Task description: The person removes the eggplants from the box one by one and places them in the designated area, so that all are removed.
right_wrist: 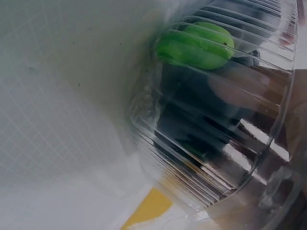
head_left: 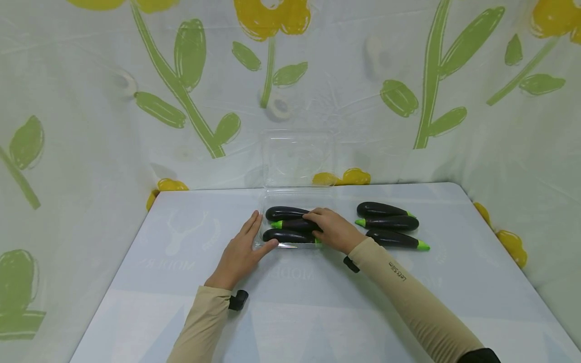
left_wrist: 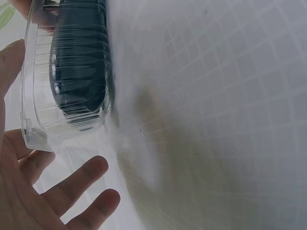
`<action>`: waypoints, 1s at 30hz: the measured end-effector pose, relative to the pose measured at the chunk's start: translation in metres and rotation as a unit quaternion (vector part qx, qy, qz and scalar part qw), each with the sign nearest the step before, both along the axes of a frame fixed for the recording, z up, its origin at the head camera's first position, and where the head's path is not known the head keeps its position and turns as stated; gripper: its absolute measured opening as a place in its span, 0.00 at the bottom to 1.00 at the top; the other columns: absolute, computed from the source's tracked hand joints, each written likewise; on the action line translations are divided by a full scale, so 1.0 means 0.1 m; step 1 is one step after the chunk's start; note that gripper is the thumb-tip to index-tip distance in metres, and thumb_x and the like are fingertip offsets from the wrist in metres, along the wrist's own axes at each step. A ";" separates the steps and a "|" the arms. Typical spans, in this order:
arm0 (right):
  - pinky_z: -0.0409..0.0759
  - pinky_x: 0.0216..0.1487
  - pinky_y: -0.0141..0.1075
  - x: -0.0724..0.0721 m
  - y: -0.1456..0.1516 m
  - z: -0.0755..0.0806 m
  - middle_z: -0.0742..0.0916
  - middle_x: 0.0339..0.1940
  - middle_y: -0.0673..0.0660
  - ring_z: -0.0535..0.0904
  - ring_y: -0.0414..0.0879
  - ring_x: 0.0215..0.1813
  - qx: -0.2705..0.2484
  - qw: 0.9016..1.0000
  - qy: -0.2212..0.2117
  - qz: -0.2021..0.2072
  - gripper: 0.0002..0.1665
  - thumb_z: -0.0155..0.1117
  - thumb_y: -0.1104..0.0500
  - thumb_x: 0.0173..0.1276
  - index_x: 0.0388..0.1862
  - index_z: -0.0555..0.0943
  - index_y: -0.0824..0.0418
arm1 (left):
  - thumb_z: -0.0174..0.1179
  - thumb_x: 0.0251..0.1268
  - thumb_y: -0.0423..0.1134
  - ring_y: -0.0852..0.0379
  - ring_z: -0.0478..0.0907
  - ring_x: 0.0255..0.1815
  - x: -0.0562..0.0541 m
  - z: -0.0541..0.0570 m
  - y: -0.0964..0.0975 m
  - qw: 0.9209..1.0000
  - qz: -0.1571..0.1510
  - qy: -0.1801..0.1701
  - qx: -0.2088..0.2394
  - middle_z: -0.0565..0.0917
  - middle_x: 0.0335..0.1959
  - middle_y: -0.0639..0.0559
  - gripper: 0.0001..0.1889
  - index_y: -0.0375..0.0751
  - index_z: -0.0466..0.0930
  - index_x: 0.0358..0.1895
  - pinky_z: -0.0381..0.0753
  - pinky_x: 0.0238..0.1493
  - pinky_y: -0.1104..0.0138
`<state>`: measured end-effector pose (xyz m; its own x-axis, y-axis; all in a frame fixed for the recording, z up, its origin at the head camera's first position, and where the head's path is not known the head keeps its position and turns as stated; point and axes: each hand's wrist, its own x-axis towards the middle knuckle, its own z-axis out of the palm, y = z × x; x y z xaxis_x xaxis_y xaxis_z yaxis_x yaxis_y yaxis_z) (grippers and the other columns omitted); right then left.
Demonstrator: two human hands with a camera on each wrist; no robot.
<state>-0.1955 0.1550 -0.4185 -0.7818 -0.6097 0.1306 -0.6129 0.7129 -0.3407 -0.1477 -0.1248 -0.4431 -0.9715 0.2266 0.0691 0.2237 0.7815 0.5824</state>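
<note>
3 eggplants (head_left: pixel 294 225) occupy 1 box (head_left: pixel 297 199); right sleeve (head_left: pixel 401 285) reads "LetsSlim".

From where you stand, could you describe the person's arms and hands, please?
The left hand and right hand are bare. The left sleeve and right sleeve are tan; the latter carries dark lettering, with black fabric higher up. Each side has a black wrist camera.

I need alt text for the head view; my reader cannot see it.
The right hand grips the middle eggplant of three in a clear open box, the left hand at its left side. Three more eggplants lie on the table, at right.
</note>
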 end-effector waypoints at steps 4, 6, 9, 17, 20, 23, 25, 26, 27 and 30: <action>0.79 0.63 0.43 0.01 0.01 0.03 0.83 0.61 0.60 0.80 0.54 0.62 0.005 1.000 0.016 0.004 0.29 0.73 0.67 0.65 0.66 0.79 0.62 | 0.54 0.67 0.72 0.48 0.53 0.81 -0.01 0.00 0.00 1.000 0.000 -0.002 -0.001 0.47 0.84 0.58 0.50 0.48 0.49 0.83 0.60 0.74 0.43; 0.79 0.63 0.44 0.01 0.01 0.05 0.83 0.60 0.60 0.80 0.54 0.62 0.008 1.000 0.023 0.005 0.29 0.73 0.67 0.65 0.65 0.80 0.62 | 0.54 0.68 0.71 0.48 0.53 0.81 -0.01 0.00 0.00 1.000 -0.001 -0.002 0.001 0.47 0.84 0.58 0.49 0.48 0.49 0.83 0.60 0.74 0.42; 0.79 0.63 0.44 0.02 0.02 0.09 0.83 0.61 0.60 0.79 0.54 0.63 0.011 1.000 0.027 0.004 0.28 0.73 0.67 0.65 0.65 0.80 0.62 | 0.54 0.68 0.71 0.48 0.52 0.81 -0.01 0.01 0.00 1.000 -0.001 -0.001 0.004 0.48 0.84 0.57 0.49 0.47 0.50 0.83 0.60 0.74 0.43; 0.81 0.60 0.44 0.06 0.10 0.25 0.82 0.62 0.59 0.78 0.54 0.63 -0.008 0.998 0.059 0.007 0.29 0.72 0.67 0.66 0.66 0.79 0.61 | 0.54 0.67 0.72 0.48 0.52 0.81 -0.01 0.01 -0.02 1.000 0.000 -0.001 0.005 0.48 0.84 0.56 0.50 0.47 0.50 0.83 0.59 0.75 0.45; 0.82 0.58 0.43 0.11 0.15 0.32 0.82 0.62 0.59 0.79 0.53 0.63 -0.017 0.996 0.084 0.008 0.28 0.73 0.67 0.65 0.65 0.80 0.61 | 0.54 0.67 0.72 0.48 0.52 0.81 -0.01 0.01 -0.02 1.000 0.000 -0.002 0.006 0.48 0.84 0.57 0.50 0.47 0.50 0.83 0.59 0.74 0.43; 0.82 0.57 0.43 0.17 0.20 0.37 0.82 0.62 0.58 0.78 0.52 0.63 -0.022 0.994 0.108 0.005 0.29 0.73 0.66 0.65 0.65 0.80 0.59 | 0.54 0.66 0.73 0.47 0.52 0.81 0.00 0.01 -0.01 1.000 0.000 -0.002 0.006 0.48 0.84 0.57 0.50 0.47 0.50 0.83 0.59 0.74 0.43; 0.82 0.57 0.43 0.21 0.24 0.40 0.82 0.63 0.57 0.77 0.52 0.64 -0.024 0.992 0.122 0.002 0.29 0.73 0.65 0.66 0.66 0.80 0.58 | 0.54 0.67 0.72 0.47 0.53 0.81 0.00 0.01 -0.01 1.000 0.000 -0.002 0.006 0.48 0.84 0.56 0.50 0.47 0.50 0.83 0.59 0.74 0.44; 0.82 0.58 0.43 0.23 0.26 0.41 0.81 0.63 0.57 0.77 0.52 0.65 -0.027 0.991 0.128 0.000 0.29 0.73 0.65 0.66 0.66 0.79 0.58 | 0.55 0.67 0.71 0.47 0.52 0.81 0.00 0.01 -0.01 1.000 0.000 -0.002 0.006 0.48 0.84 0.56 0.50 0.47 0.50 0.83 0.59 0.75 0.44; 0.82 0.58 0.44 0.25 0.29 0.41 0.81 0.64 0.57 0.77 0.51 0.65 -0.031 0.990 0.134 -0.002 0.29 0.73 0.65 0.66 0.67 0.79 0.57 | 0.55 0.67 0.71 0.48 0.52 0.81 0.00 0.01 -0.01 1.000 0.000 -0.003 0.005 0.48 0.84 0.56 0.50 0.46 0.50 0.83 0.59 0.75 0.45; 0.81 0.60 0.45 0.31 0.39 0.43 0.80 0.65 0.57 0.76 0.52 0.66 -0.051 0.986 0.160 -0.009 0.32 0.74 0.65 0.65 0.68 0.78 0.58 | 0.57 0.68 0.69 0.48 0.52 0.81 0.00 0.00 0.00 1.000 0.000 -0.003 0.004 0.48 0.84 0.56 0.49 0.46 0.50 0.83 0.59 0.75 0.44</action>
